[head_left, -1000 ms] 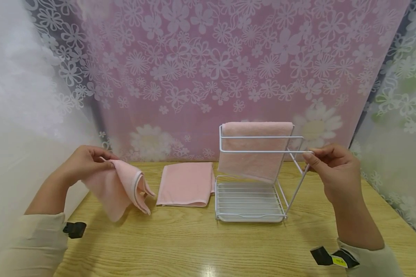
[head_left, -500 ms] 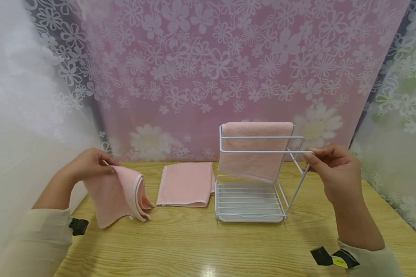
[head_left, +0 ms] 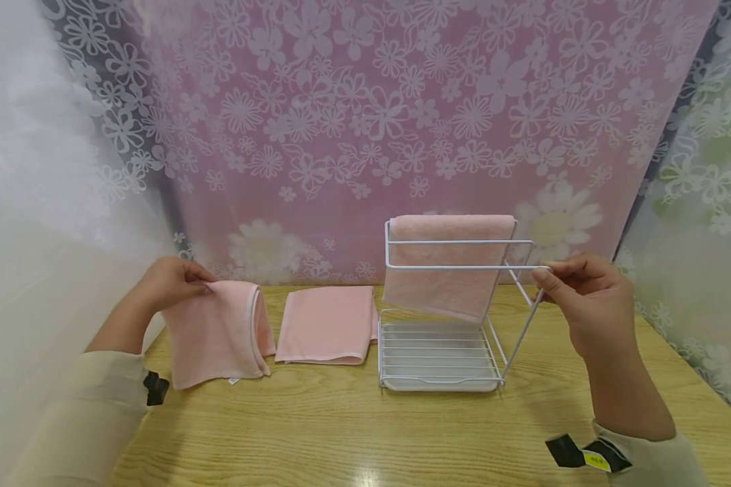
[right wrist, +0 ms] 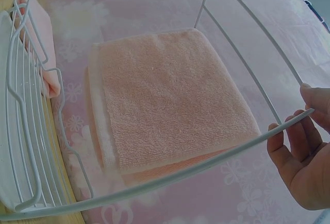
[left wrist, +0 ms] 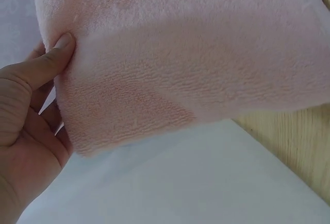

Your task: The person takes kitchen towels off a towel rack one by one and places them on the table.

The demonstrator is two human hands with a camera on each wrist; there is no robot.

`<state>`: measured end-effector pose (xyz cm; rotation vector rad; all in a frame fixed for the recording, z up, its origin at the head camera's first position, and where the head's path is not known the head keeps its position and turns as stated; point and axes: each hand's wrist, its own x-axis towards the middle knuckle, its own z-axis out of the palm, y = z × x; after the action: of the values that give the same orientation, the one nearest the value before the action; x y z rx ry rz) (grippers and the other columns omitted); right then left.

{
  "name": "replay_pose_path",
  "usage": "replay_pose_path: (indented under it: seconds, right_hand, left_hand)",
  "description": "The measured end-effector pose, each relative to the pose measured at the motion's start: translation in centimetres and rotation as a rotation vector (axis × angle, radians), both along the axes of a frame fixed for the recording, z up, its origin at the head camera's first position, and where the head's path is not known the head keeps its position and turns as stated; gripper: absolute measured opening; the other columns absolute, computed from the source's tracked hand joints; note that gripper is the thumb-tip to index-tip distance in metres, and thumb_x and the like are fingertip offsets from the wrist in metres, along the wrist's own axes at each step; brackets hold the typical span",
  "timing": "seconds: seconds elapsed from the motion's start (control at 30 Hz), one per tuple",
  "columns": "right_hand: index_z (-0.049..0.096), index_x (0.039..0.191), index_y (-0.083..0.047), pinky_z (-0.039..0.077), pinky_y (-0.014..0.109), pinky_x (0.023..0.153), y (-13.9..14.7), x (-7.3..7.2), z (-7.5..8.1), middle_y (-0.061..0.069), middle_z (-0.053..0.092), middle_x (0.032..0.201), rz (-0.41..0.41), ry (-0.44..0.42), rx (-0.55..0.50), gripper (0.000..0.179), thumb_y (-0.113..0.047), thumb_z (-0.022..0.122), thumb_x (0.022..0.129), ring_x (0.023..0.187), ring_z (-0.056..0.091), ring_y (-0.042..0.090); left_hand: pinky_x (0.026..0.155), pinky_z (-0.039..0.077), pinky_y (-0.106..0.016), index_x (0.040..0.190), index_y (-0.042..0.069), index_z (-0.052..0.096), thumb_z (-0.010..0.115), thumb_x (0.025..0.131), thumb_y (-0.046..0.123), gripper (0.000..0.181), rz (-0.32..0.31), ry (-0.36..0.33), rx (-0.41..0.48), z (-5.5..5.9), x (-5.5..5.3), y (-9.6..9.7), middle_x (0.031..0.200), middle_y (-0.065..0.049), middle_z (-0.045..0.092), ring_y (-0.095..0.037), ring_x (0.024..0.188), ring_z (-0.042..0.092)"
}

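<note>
My left hand [head_left: 173, 284] pinches the top edge of a folded pink towel [head_left: 219, 331], which hangs down at the left of the table. In the left wrist view the thumb presses on the towel's fluffy face [left wrist: 170, 64], the fingers behind it. My right hand [head_left: 593, 301] grips the front upper corner of a white wire rack [head_left: 463, 266] between thumb and fingers. Over the rack's rear top bar hangs another pink towel [head_left: 445, 291], its lower edge well above the rack's base. A third pink towel [head_left: 325, 325] lies folded flat between the held towel and the rack.
A white drip tray [head_left: 438, 385] sits under the wire shelf at the rack's base. Behind the wooden table [head_left: 341, 426] hangs a pink flowered curtain [head_left: 365, 135]. A pale sheet [head_left: 85, 237] stands along the left side, and a flowered one [head_left: 700, 270] along the right.
My left hand has moved right, and the towel in it now hangs straighter and flatter, close to the towel lying on the table. The right hand and the rack have stayed put.
</note>
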<state>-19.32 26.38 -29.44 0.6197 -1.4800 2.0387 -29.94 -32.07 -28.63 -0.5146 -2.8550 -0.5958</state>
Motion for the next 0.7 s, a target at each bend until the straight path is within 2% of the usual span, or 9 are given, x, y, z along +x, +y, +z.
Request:
replay_pose_path:
  seconds: [0.13, 0.23, 0.37, 0.47, 0.6, 0.7]
  right_hand:
    - [0.062, 0.091, 0.016, 0.056, 0.025, 0.06, -0.1, 0.1, 0.1, 0.011, 0.068, 0.083, -0.021, -0.016, -0.003, 0.009, 0.022, 0.058, 0.085, 0.066, 0.066, 0.017]
    - [0.061, 0.09, 0.016, 0.057, 0.025, 0.06, 0.0, 0.0, 0.0, 0.011, 0.069, 0.085, 0.003, 0.001, 0.0, 0.01, 0.023, 0.057, 0.085, 0.067, 0.067, 0.017]
    - [0.061, 0.09, 0.015, 0.057, 0.025, 0.061, 0.0, 0.0, 0.0, 0.01, 0.069, 0.086, 0.039, 0.025, 0.003, 0.011, 0.023, 0.056, 0.086, 0.069, 0.068, 0.016]
    - [0.062, 0.091, 0.014, 0.057, 0.025, 0.062, 0.0, 0.0, 0.0, 0.01, 0.068, 0.086, 0.031, 0.025, 0.01, 0.011, 0.023, 0.056, 0.086, 0.069, 0.068, 0.016]
    - [0.062, 0.092, 0.015, 0.057, 0.025, 0.062, 0.0, 0.0, 0.0, 0.01, 0.068, 0.086, 0.031, 0.03, 0.011, 0.012, 0.023, 0.056, 0.086, 0.07, 0.067, 0.017]
    - [0.061, 0.092, 0.016, 0.057, 0.026, 0.062, 0.0, -0.1, 0.0, 0.011, 0.068, 0.086, 0.045, 0.04, 0.0, 0.013, 0.025, 0.055, 0.085, 0.069, 0.067, 0.018]
  left_hand:
    - [0.071, 0.051, -0.038, 0.094, 0.002, 0.078, 0.078, 0.081, 0.007, 0.014, 0.004, 0.036, 0.023, -0.7, -0.6, 0.0, 0.086, -0.012, 0.074, -0.031, 0.085, 0.065]
    - [0.071, 0.052, -0.038, 0.094, 0.001, 0.077, 0.079, 0.08, 0.007, 0.016, 0.009, 0.054, 0.045, -1.2, -1.1, 0.0, 0.087, -0.014, 0.074, -0.034, 0.087, 0.066]
    - [0.076, 0.053, -0.046, 0.097, 0.0, 0.077, 0.079, 0.081, 0.007, 0.017, 0.023, 0.066, 0.067, -2.0, -1.8, 0.1, 0.093, -0.017, 0.073, -0.038, 0.093, 0.066]
    - [0.079, 0.052, -0.051, 0.098, -0.001, 0.076, 0.078, 0.082, 0.005, 0.017, 0.038, 0.065, 0.095, -2.6, -2.3, 0.2, 0.097, -0.021, 0.071, -0.041, 0.097, 0.065]
    - [0.083, 0.052, -0.053, 0.101, -0.003, 0.075, 0.075, 0.083, 0.002, 0.018, 0.067, 0.053, 0.134, -3.4, -2.9, 0.4, 0.104, -0.025, 0.069, -0.043, 0.102, 0.062]
    - [0.086, 0.05, -0.054, 0.101, -0.003, 0.075, 0.075, 0.083, 0.001, 0.018, 0.075, 0.068, 0.142, -4.0, -3.4, 0.5, 0.106, -0.026, 0.068, -0.044, 0.103, 0.062]
